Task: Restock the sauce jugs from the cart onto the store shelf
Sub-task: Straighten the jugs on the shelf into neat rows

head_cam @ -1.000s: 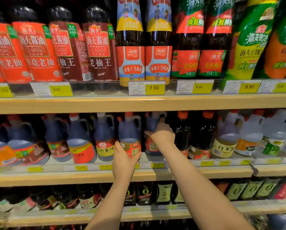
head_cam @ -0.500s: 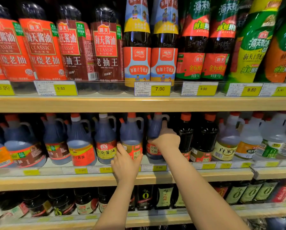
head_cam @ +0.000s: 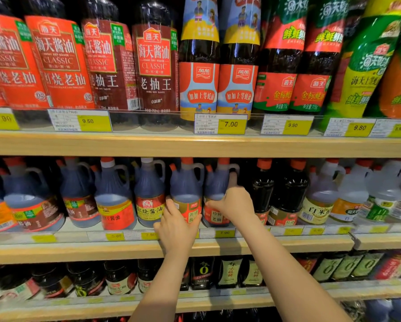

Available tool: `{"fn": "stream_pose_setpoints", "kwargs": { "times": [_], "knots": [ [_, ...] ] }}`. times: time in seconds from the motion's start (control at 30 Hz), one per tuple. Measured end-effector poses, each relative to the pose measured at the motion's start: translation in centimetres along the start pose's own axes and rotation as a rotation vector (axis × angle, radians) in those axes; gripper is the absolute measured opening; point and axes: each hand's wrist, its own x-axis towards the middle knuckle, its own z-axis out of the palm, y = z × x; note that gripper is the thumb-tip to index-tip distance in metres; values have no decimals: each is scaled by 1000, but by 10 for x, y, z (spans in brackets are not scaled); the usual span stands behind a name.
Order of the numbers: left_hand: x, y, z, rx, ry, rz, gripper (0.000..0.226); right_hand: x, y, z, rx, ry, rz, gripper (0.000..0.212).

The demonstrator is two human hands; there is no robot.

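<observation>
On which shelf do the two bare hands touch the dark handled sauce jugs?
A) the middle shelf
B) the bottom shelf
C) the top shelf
A: the left hand and the right hand rest on dark sauce jugs with orange caps on the middle wooden shelf.

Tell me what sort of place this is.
A grocery store's sauce aisle, most likely: wooden shelves packed with labelled soy sauce bottles, yellow price tags along the shelf edges, and rows of handled sauce jugs.
</observation>
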Motion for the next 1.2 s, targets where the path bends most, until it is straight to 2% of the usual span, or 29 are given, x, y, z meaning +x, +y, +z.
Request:
{"fn": "stream_pose_setpoints", "kwargs": {
  "times": [0.13, 0.27, 0.37, 0.57, 0.67, 0.8, 1.0, 1.1, 1.2],
  "knots": [
    [-8, 1, -5, -8, -12, 8, 99, -10, 4, -7, -50, -31, 25, 81],
    [-9, 2, -9, 10, -24, 5, 100, -8, -1, -14, -108, -106, 58, 61],
    [-9, -1, -10, -54, -53, 15, 99, -8, -3, -17, -148, -132, 72, 62],
    [-6, -19, -49, -311, -99, 0, 90, -24, -12, -45, -276, 28, -19, 78],
    [5, -38, -91, -284, -34, 19, 77, -40, -28, -57, -313, 102, -83, 66],
    [12, -72, -138, -238, 16, -49, 73, -73, -67, -42, -178, -13, -203, 52],
    [-7, -119, -156, -282, -20, -85, 81, -83, -115, 6, 17, -239, -259, 67],
    [10, -133, -148, -225, -56, -95, 85, -71, -134, 33, 114, -226, -174, 72],
    [38, -139, -134, -222, -51, -105, 96, -52, -149, 57, 237, -171, -81, 66]
  ]
}}
